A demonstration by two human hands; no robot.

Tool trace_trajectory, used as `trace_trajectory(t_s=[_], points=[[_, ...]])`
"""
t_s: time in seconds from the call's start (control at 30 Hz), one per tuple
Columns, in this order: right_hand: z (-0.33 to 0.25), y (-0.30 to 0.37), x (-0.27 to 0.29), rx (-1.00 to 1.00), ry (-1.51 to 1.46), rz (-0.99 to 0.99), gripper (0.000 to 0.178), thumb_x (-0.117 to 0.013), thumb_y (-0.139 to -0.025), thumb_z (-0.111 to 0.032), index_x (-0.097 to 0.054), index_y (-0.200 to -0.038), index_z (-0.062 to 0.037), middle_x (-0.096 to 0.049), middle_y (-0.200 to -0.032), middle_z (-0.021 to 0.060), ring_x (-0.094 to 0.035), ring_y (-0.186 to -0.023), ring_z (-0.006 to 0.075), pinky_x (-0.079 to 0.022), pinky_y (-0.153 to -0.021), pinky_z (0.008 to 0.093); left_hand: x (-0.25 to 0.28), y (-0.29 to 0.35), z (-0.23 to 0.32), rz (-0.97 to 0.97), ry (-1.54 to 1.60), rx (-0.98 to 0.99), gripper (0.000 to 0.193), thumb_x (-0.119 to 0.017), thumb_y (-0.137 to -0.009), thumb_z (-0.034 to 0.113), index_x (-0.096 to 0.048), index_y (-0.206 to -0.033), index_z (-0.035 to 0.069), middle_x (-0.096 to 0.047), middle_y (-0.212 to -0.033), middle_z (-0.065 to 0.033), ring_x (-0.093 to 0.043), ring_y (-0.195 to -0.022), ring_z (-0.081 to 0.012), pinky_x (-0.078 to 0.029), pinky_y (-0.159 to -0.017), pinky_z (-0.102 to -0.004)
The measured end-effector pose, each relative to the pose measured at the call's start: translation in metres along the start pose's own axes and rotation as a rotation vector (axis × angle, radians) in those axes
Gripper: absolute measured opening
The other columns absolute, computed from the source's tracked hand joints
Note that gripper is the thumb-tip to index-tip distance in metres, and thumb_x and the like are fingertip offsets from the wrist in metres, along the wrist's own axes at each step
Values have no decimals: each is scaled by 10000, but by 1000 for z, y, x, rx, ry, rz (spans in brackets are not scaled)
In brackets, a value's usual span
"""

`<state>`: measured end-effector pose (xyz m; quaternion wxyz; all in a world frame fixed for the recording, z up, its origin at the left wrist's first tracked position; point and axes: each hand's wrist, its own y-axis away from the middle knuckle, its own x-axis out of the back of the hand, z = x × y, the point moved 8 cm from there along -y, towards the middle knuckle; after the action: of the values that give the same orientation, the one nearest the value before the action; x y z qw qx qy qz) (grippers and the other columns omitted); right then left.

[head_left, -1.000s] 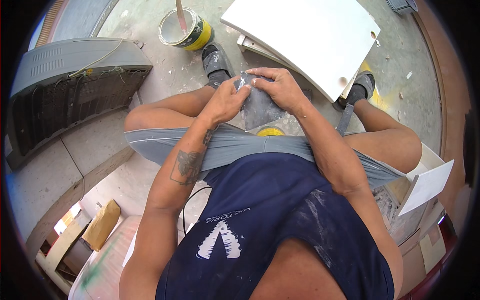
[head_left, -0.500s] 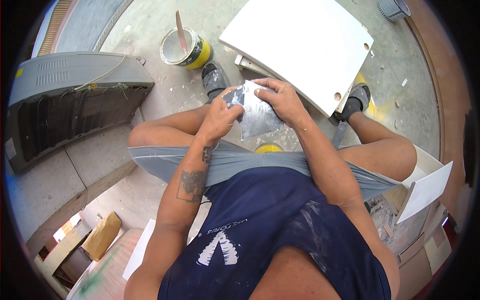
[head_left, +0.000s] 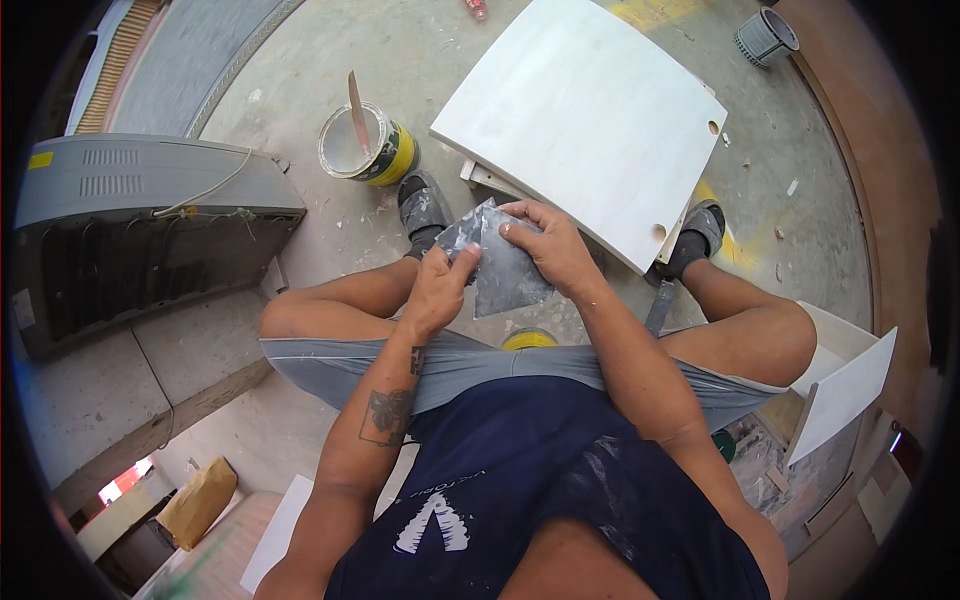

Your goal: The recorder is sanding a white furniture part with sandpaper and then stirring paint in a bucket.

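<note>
While our left hand (head_left: 436, 288) pinches a dark-grey, white-smeared flat blade (head_left: 459, 237) and our right hand (head_left: 557, 250) grips a grey, flat, metallic-looking plate (head_left: 509, 279) seemingly against it, near the white rectangular panel (head_left: 580, 110), we judge both not yet clean.

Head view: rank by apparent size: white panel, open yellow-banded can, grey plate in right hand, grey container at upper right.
1. White panel
2. Yellow-banded can and grey plate: too alike to rank
3. Grey container
</note>
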<state>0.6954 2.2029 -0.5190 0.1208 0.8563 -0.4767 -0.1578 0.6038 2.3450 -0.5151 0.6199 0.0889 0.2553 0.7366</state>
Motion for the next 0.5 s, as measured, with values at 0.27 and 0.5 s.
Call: trace_trajectory(t_s=[0.27,0.5], points=[[3,6,-13,-2,101,-28,353,-680,-882,-207,-696,-1166,1,-741,-1038,123,-680,-906,177,-524,-845,322,0,5,8,36,-402,-83,313,-553,-1052,288,-674,-1085,1,-678,-873,7,-588,-784,-76,-492,-710,-291],[5,11,-17,57,176,-32,306,-672,-922,-182,-691,-1155,15,-704,-976,28,-594,-858,62,-497,-784,239,1,13,14,84,-665,-41,386,-558,-1029,318,-647,-1105,-50,-695,-895,-226,-678,-842,-279,-509,-778,-389]])
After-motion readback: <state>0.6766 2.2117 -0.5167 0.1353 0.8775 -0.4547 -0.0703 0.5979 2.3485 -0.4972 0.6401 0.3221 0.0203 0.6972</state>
